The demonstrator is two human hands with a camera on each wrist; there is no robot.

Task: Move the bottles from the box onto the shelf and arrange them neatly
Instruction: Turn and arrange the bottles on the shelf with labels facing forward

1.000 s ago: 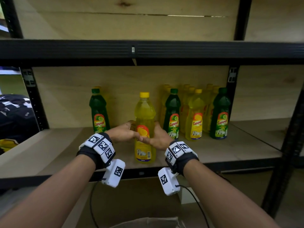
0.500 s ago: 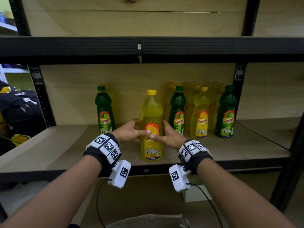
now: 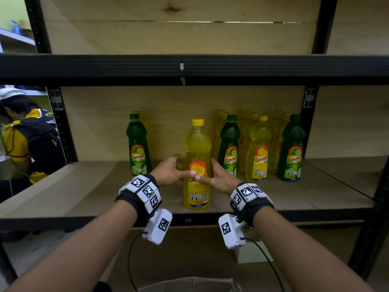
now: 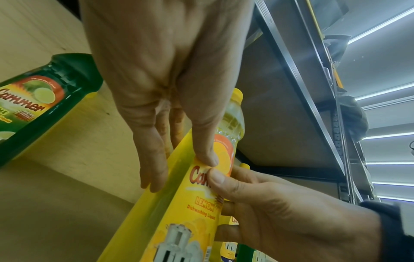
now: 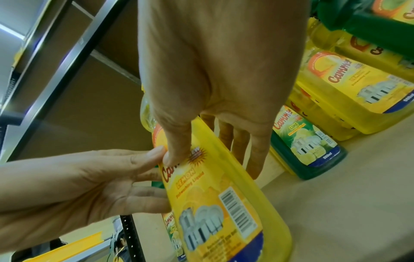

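A yellow lemon bottle (image 3: pixel 196 142) stands upright near the front edge of the wooden shelf (image 3: pixel 84 192). My left hand (image 3: pixel 181 168) holds its left side and my right hand (image 3: pixel 207 172) its right side. The two thumbs meet on the label. In the left wrist view my left hand (image 4: pixel 181 172) has its thumb on the label of the yellow bottle (image 4: pixel 179 221) and its fingers behind. In the right wrist view my right hand (image 5: pixel 213 164) holds the yellow bottle (image 5: pixel 224 203) the same way.
A lone green bottle (image 3: pixel 137 144) stands at the back left. Green and yellow bottles (image 3: pixel 260 150) stand in rows at the back right. A black beam (image 3: pixel 189 68) runs overhead. A person (image 3: pixel 27 140) is beyond the left upright. The box rim (image 3: pixel 189 284) shows below.
The yellow bottle stays at the same spot on the shelf. My thumbs have drawn together on its label. The head view has shifted slightly.
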